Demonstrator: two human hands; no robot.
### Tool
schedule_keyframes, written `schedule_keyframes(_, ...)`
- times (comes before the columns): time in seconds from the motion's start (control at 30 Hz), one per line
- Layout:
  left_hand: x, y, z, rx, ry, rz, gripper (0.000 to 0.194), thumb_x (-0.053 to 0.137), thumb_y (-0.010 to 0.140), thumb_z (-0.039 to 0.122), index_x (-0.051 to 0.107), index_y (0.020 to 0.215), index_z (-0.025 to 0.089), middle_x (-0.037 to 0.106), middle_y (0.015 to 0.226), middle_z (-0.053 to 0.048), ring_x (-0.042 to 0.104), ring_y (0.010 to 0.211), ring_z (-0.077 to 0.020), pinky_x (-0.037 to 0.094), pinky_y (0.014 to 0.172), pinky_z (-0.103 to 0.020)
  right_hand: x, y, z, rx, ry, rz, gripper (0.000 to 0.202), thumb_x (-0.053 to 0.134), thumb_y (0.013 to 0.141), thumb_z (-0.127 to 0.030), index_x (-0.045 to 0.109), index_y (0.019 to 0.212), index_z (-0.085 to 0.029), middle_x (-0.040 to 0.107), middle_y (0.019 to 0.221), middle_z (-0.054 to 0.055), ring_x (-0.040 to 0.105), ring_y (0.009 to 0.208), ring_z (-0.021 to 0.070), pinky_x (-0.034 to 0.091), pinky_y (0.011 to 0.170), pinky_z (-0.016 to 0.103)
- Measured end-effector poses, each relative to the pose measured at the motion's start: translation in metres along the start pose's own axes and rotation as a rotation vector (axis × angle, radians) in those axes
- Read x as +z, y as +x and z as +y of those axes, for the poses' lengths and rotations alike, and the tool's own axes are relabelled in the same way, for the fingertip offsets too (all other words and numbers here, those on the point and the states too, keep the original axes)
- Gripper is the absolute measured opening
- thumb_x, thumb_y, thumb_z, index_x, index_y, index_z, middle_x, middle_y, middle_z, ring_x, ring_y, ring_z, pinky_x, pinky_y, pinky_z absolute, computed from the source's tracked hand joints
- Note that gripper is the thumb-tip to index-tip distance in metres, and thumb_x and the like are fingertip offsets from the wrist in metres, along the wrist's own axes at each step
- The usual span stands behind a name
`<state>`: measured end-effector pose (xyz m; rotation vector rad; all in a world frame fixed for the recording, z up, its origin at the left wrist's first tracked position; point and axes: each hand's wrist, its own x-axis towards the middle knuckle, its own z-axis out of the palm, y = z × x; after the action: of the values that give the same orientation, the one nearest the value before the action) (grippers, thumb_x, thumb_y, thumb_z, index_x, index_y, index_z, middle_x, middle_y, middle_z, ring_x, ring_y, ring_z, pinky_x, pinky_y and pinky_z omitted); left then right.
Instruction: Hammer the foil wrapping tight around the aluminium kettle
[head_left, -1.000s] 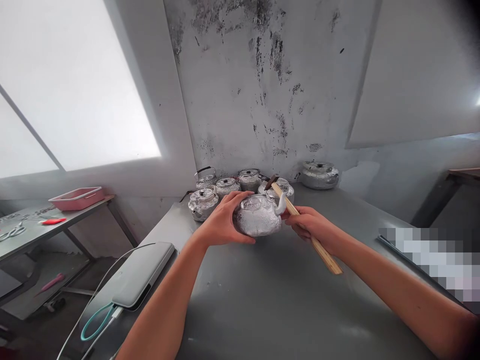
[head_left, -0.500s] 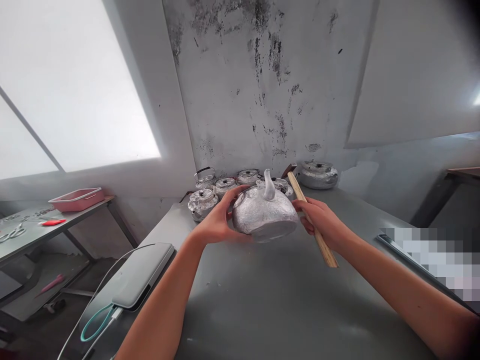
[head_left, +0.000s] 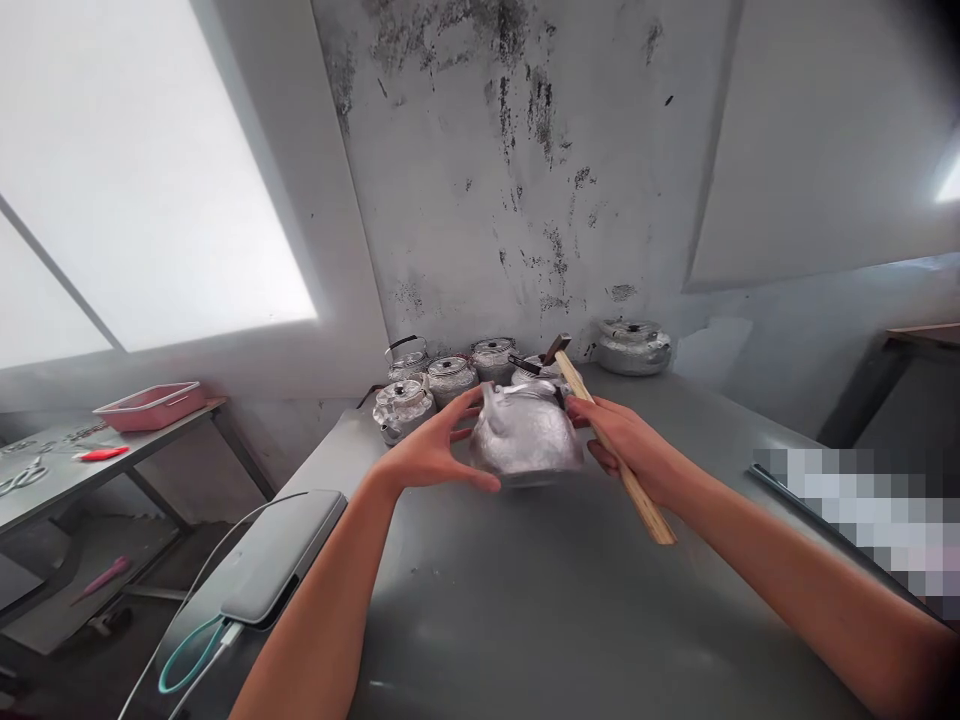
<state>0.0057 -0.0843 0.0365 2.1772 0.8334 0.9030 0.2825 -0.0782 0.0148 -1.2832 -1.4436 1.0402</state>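
A dented silver metal kettle (head_left: 529, 435) is between my hands above the grey table, its spout now toward the left and its surface slightly blurred. My left hand (head_left: 431, 445) curves around its left side with fingers and thumb spread; a gap shows between palm and kettle, and whether the fingertips touch is unclear. My right hand (head_left: 630, 445) is closed around the wooden handle of a hammer (head_left: 646, 505), whose head points up and away. The fingertips of that hand are at the kettle's right side.
Several dented kettles (head_left: 405, 405) stand along the wall, with another kettle (head_left: 634, 348) farther right. A grey power bank (head_left: 285, 560) with cables lies at the left edge. A side table holds a pink basket (head_left: 150, 405) and scissors (head_left: 26, 478). A blurred-out device (head_left: 847, 530) lies right.
The kettle has turned so its spout swung from the right toward the left, and its base has tipped out of sight. My left fingers have spread away from it; the hammer shifted slightly left.
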Motion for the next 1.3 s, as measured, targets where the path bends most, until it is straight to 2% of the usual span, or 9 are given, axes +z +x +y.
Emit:
schedule_keyframes(0.13,0.001,0.001,0.004,-0.033,-0.040,-0.012,0.100,0.092,0.061,0.034,0.045,0.150,0.038,0.054,0.144,-0.006,0.051,0.133,-0.0321,0.042,0.112,-0.048,0.004,-0.003,-0.003,0.052,-0.086,-0.038,0.047,0.058,0.084,-0.068,0.061,0.091,-0.022,0.047,0.056,-0.004,0.036,0.041,0.0091,0.029,0.039,0.026)
schedule_keyframes(0.27,0.001,0.002,0.004,-0.080,-0.083,-0.034,0.095,0.091,0.062,0.040,0.050,0.147,0.031,0.065,0.123,-0.006,0.062,0.114,-0.0284,0.050,0.098,-0.040,0.008,-0.007,-0.008,0.003,-0.192,-0.055,0.043,0.060,0.085,-0.065,0.056,0.081,-0.023,0.037,0.048,-0.007,0.037,0.041,0.0098,0.028,0.041,0.025)
schedule_keyframes(0.4,0.003,0.004,0.003,-0.143,-0.061,0.080,0.054,0.064,0.088,0.057,0.063,0.134,0.027,0.068,0.099,-0.003,0.064,0.093,-0.0215,0.050,0.084,-0.032,0.010,-0.008,-0.010,-0.010,-0.227,-0.044,0.041,0.058,0.087,-0.063,0.056,0.082,-0.023,0.036,0.047,-0.008,0.036,0.041,0.0098,0.028,0.041,0.025)
schedule_keyframes(0.5,0.003,0.005,0.002,-0.112,-0.094,0.145,0.046,0.053,0.096,0.057,0.071,0.122,0.024,0.069,0.099,-0.003,0.062,0.096,-0.0204,0.045,0.087,-0.029,0.010,-0.008,-0.010,-0.008,-0.243,-0.010,0.039,0.057,0.087,-0.062,0.058,0.086,-0.022,0.037,0.049,-0.008,0.037,0.041,0.0099,0.031,0.041,0.025)
schedule_keyframes(0.73,0.000,0.010,-0.016,-0.243,-0.359,0.227,0.047,0.058,0.092,0.057,0.079,0.106,0.017,0.073,0.096,-0.006,0.062,0.090,-0.0210,0.043,0.084,-0.031,0.005,-0.008,-0.008,-0.033,-0.265,0.022,0.043,0.056,0.087,-0.063,0.064,0.100,-0.023,0.042,0.052,-0.007,0.039,0.043,0.0107,0.037,0.042,0.024)
schedule_keyframes(0.83,0.007,0.015,-0.022,-0.264,-0.441,0.348,0.043,0.062,0.089,0.055,0.079,0.089,0.016,0.069,0.082,-0.004,0.059,0.078,-0.0172,0.042,0.075,-0.028,0.005,-0.008,-0.007,-0.036,-0.255,-0.006,0.042,0.055,0.088,-0.062,0.065,0.101,-0.023,0.041,0.050,-0.007,0.038,0.042,0.0102,0.036,0.042,0.024)
schedule_keyframes(1.03,0.015,0.016,-0.012,-0.245,-0.571,0.519,0.040,0.064,0.084,0.049,0.076,0.074,0.013,0.061,0.064,-0.003,0.050,0.058,-0.0125,0.035,0.057,-0.027,0.007,-0.014,-0.012,-0.082,-0.201,-0.032,0.043,0.057,0.088,-0.063,0.067,0.105,-0.024,0.038,0.043,-0.008,0.037,0.042,0.0098,0.035,0.045,0.023)
schedule_keyframes(1.17,0.011,0.013,-0.004,-0.246,-0.768,0.513,0.035,0.068,0.079,0.045,0.075,0.073,0.012,0.062,0.065,-0.004,0.053,0.058,-0.0129,0.036,0.054,-0.025,0.010,-0.024,-0.019,-0.121,-0.020,-0.093,0.044,0.059,0.088,-0.063,0.067,0.110,-0.025,0.036,0.039,-0.009,0.033,0.042,0.0086,0.032,0.047,0.023)
schedule_keyframes(1.3,0.009,0.014,-0.002,-0.333,-0.998,0.488,0.033,0.071,0.077,0.043,0.073,0.072,0.011,0.065,0.067,-0.005,0.056,0.057,-0.0137,0.040,0.053,-0.026,0.012,-0.029,-0.021,-0.135,0.148,-0.152,0.043,0.063,0.087,-0.059,0.068,0.112,-0.024,0.034,0.037,-0.010,0.028,0.038,0.0074,0.028,0.044,0.023)
